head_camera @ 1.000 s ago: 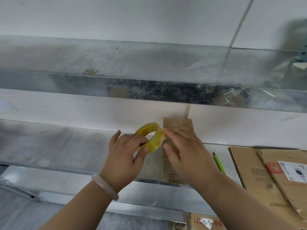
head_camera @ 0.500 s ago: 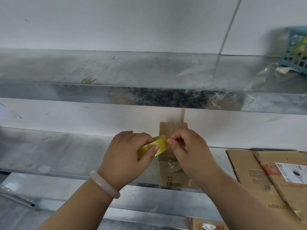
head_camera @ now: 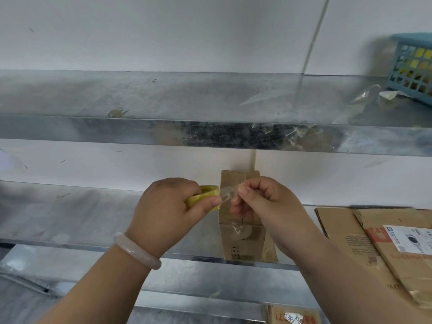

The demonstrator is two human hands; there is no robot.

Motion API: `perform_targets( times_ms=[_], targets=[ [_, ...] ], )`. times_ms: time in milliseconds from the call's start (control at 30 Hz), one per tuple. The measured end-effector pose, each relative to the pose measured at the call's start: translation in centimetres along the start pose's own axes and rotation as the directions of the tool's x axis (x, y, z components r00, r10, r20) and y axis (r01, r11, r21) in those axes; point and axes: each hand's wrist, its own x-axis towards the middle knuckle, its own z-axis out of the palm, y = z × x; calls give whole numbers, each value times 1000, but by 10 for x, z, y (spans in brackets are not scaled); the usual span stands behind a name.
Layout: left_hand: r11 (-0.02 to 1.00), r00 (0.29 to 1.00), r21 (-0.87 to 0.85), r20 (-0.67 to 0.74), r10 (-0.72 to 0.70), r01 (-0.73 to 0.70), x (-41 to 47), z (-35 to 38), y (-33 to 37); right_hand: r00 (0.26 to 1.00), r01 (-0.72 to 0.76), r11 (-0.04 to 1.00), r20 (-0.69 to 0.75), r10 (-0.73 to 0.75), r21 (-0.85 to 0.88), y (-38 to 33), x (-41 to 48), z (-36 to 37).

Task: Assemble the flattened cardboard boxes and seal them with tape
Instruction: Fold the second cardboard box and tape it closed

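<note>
A small assembled cardboard box point(head_camera: 240, 239) stands upright on the middle metal shelf point(head_camera: 70, 218), against the white wall. Just in front of its top, my left hand point(head_camera: 168, 216) grips a yellowish roll of clear tape point(head_camera: 203, 196). My right hand point(head_camera: 264, 202) pinches the free end of the tape point(head_camera: 228, 194), and a short clear strip stretches between roll and fingers. Clear tape shows stuck on the box's front face. My right hand hides part of the box's right side.
Flattened cardboard boxes point(head_camera: 364, 244) lie stacked on the shelf to the right, one with a white label. A blue plastic basket point(head_camera: 413, 66) sits on the upper shelf at far right beside crumpled clear tape scraps point(head_camera: 371, 94). More cardboard point(head_camera: 292, 316) shows below.
My right hand left the box top and took the tape end. It has pulled a short strip off the roll, which my left hand turned flatter and lowered slightly.
</note>
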Motion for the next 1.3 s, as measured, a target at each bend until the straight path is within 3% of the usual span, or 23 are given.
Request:
perform_targets(
  times_ms=[233,400,567,633,733,967,1300],
  targets=[
    [995,994,3,31,101,-101,2,-7,6,996,-19,999,-90,23,38,0,1,-6],
    [904,988,-426,125,95,-33,-6,-16,-11,990,4,1000,-139,-3,7,1,0,-20],
    [870,987,-493,138,76,2,-12,-11,-13,992,34,999,-123,-35,-7,3,-8,-24],
    [919,990,-394,130,51,4,-13,-8,-14,989,34,999,-144,-34,0,6,-11,-30],
    [995,995,-95,88,39,-30,-16,0,-17,987,25,998,-155,-34,-55,14,-15,-38],
    [955,990,-292,108,91,-56,-26,15,-45,962,-99,995,-258,89,-29,39,-19,-70],
    [980,990,-176,83,112,-96,-29,26,-63,954,-164,986,-257,155,-14,65,-23,-59]
  ],
)
